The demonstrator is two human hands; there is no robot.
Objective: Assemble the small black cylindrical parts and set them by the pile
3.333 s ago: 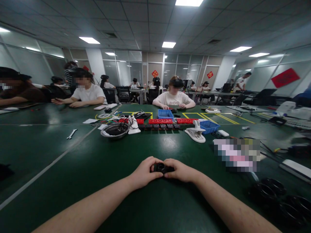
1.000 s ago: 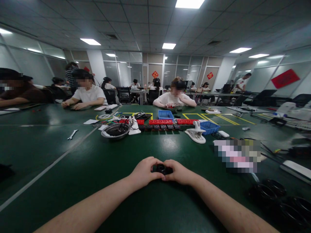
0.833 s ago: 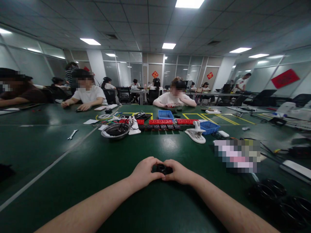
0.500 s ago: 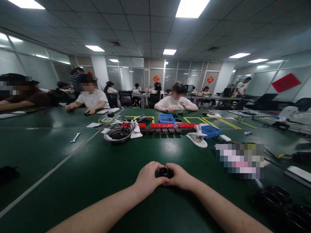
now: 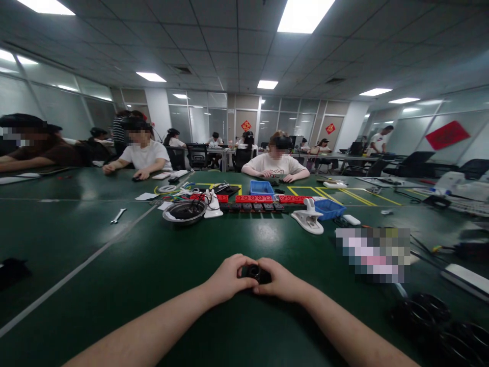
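The black part (image 5: 253, 273) is partly hidden, being held over the counter (image 5: 160, 270) between the curled left hand (image 5: 228, 278) and right hand (image 5: 280, 279) — whether the surface is touched by it cannot be told. Black rings (image 5: 431, 321) are cut off lower right. A co-worker's hand (image 5: 289, 178), raised earlier, has been lowered. A round opening is seen in the part; the green counter is smooth, glossy.

Can't get the full outline of the black part (image 5: 253, 271) at 6 o'clock: left hand (image 5: 229, 278) and right hand (image 5: 280, 280) cover its sides. Pixelated item (image 5: 372, 256) at 4: no ID from me. Black rings (image 5: 433, 317) farther out at 4: dark, blurred, outermost clipped. Black lump (image 5: 13, 268) between 8 and 9: cut off left.
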